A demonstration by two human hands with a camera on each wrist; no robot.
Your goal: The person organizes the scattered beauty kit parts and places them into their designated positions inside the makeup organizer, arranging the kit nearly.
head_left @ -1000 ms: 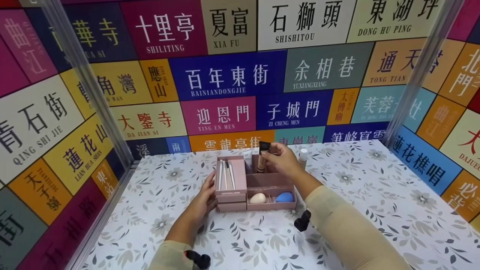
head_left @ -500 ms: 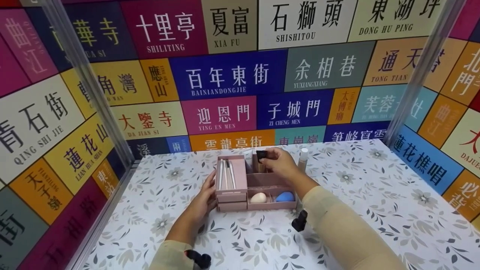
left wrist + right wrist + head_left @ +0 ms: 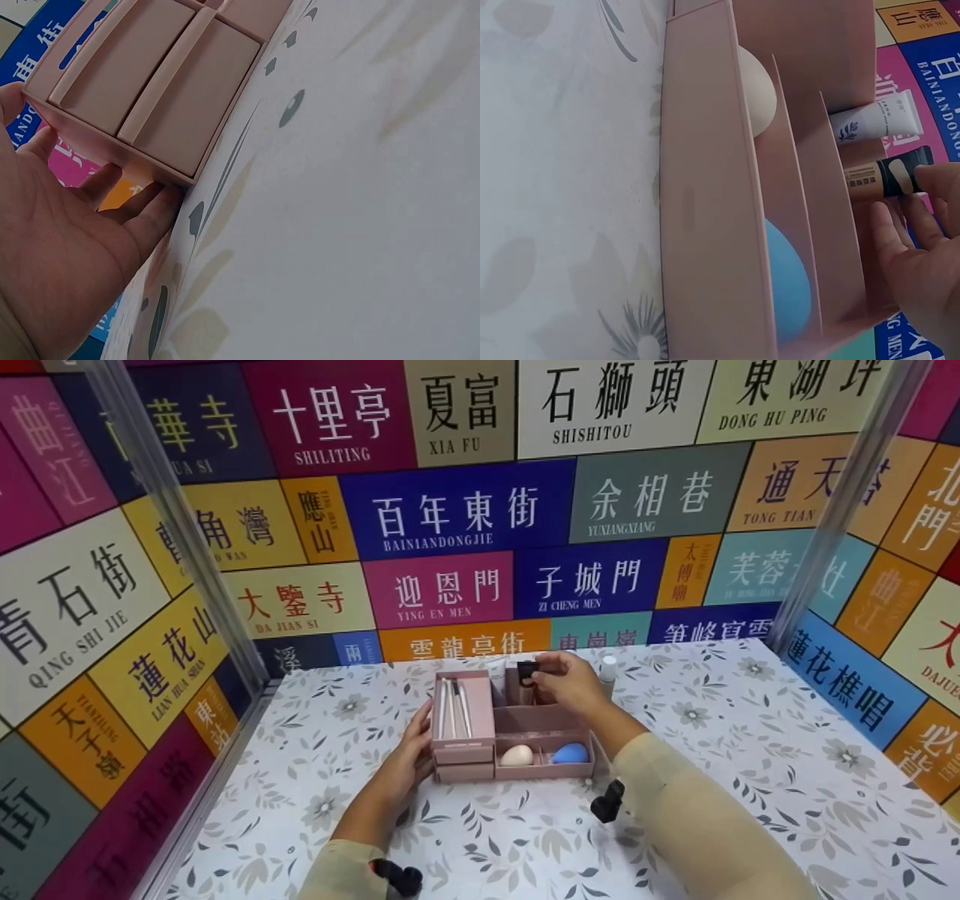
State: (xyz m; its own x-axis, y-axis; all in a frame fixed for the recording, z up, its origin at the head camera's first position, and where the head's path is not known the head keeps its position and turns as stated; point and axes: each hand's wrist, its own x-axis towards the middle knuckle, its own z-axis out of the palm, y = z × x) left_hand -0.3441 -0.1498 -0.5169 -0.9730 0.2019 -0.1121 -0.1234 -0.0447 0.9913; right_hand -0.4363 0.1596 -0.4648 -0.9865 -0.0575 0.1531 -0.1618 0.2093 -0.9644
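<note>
A pink makeup organizer (image 3: 463, 752) stands on the table. My left hand (image 3: 411, 746) lies against its left side; in the left wrist view the fingers touch the side wall next to two drawers (image 3: 184, 90). At the back compartment, my right hand (image 3: 570, 682) pinches the black end of a foundation tube (image 3: 889, 176), whose tan lower part is sunk behind the divider. Beside it a white tube (image 3: 877, 120) leans in the same row. The front section holds a cream makeup sponge (image 3: 517, 755) and a blue one (image 3: 570, 754).
Several slim makeup brushes (image 3: 453, 709) lie in the organizer's top left tray. A small white-capped bottle (image 3: 607, 671) stands behind the right wrist. The floral-covered table (image 3: 525, 840) ends at walls with colourful signs (image 3: 457, 514).
The foundation tube has gone down into the back compartment with my right hand, which has since shifted slightly right. My left hand has stayed at the organizer's side.
</note>
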